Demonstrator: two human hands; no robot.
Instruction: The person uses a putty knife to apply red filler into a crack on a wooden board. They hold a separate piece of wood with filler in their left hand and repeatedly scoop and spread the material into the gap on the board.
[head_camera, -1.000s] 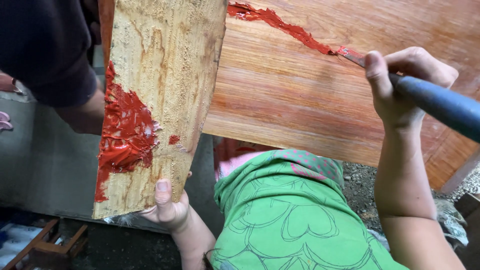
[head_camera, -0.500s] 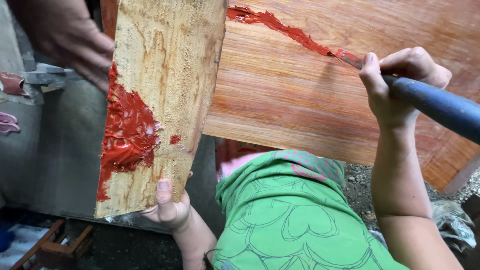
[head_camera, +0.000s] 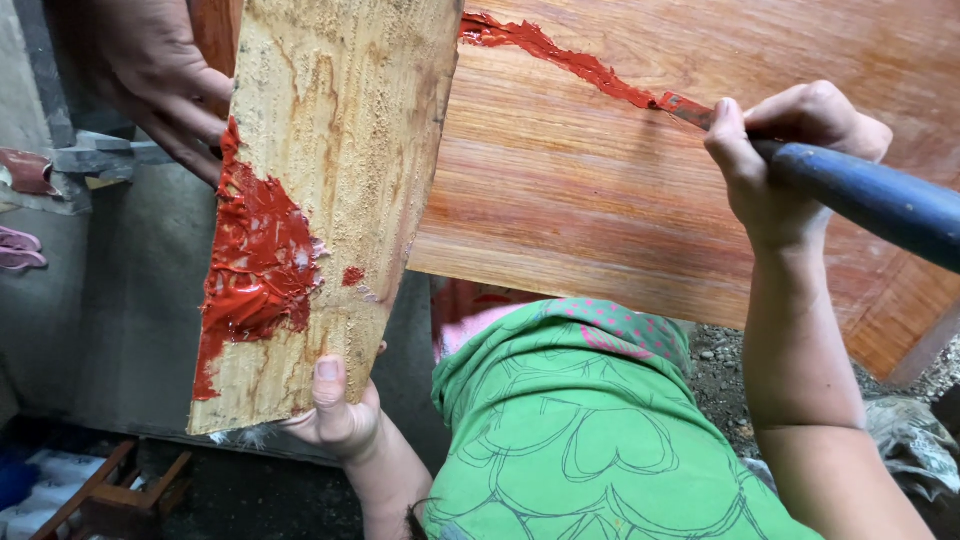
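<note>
- Gripping the lower end of a rough plank (head_camera: 340, 200), my left hand (head_camera: 335, 415) keeps it upright with the thumb on its face, so the red filler (head_camera: 255, 265) heaped there stays within reach (a palette of sorts).
- My right hand (head_camera: 785, 160) has its fingers clenched around a blue-handled putty knife (head_camera: 860, 195), blade tip pressed to the reddish wood panel (head_camera: 600, 210) at the end of a red filler line (head_camera: 560, 55).
- Another person's hand (head_camera: 165, 85) is at the plank's upper left edge.
</note>
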